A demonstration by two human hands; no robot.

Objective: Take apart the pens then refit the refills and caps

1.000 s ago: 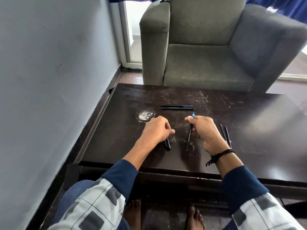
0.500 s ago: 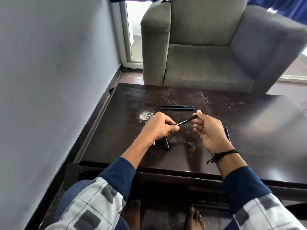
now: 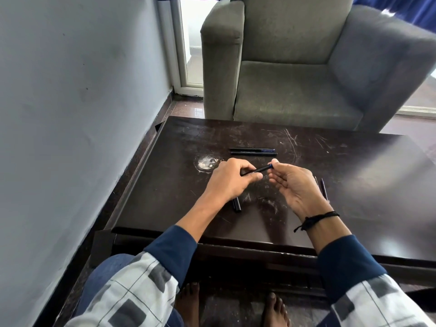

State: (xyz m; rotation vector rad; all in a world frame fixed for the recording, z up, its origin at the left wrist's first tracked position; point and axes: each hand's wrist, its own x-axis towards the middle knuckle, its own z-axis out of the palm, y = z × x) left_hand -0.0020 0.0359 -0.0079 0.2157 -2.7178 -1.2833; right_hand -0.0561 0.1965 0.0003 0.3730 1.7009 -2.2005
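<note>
Directly beyond the far edge of the dark, scratched worktop stands a grey armchair, with a pale wall running along the worktop's left edge. Over the middle of the worktop both hands are raised and close together, clamped on 1 black pen that spans the small gap between them and is clear of the surface. The left hand curls its fingers and thumb round the pen's lower end, while the right hand, a black cord at its wrist, pinches the higher, blue-tipped end. Nearer the far edge, 2 more pens lie side by side, touching, parallel to that edge. A short black pen piece lies partly under the left wrist, toward the near edge; whether it is a cap or a barrel I cannot tell. Thin refills lie just beyond the right hand, toward the right edge.
</note>
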